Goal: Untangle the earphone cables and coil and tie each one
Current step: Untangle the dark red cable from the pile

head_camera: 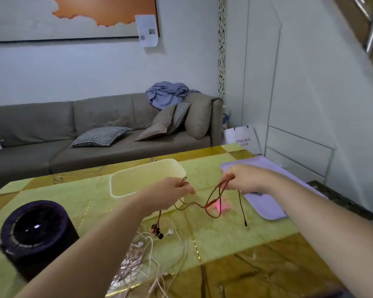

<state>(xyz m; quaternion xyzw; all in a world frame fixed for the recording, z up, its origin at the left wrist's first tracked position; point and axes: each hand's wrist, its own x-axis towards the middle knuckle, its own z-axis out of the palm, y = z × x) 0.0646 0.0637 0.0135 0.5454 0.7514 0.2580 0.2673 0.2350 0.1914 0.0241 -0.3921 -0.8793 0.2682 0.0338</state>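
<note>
– Progress on those earphones?

– Early days, I'd say. Closest to me, under my left forearm, the pale earphone tangle point(142, 254) lies on the table point(235, 244). It is white and pinkish leads crossing one another, none of it coiled or tied as far as I can see.

– And the one you're holding?

– That's the red earphone cable point(212, 197), lifted above the heap and seemingly free of it. My left hand point(172, 190) pinches it towards the earbud end, so the two red earbuds point(157, 231) hang below that hand, just over the pale leads. I can't tell whether they touch. My right hand point(241, 179) pinches a couple of loose loops, and the plug point(245, 223) dangles beneath it. My hands are apart, with the cable sagging between them.

– Coiled, then?

– Not yet. There are slack loops at most and no tie. I judge I'm just starting to coil this first one. Tying it, and sorting every pale lead, is all left to do.

– Anything else around?

– Left of my left arm stands a round black appliance point(35, 231), perhaps a speaker. Just beyond my left hand is a cream plastic tub point(146, 179), and under and beyond my right hand a lilac tray point(265, 203). Well past both is a grey sofa point(95, 143).
</note>
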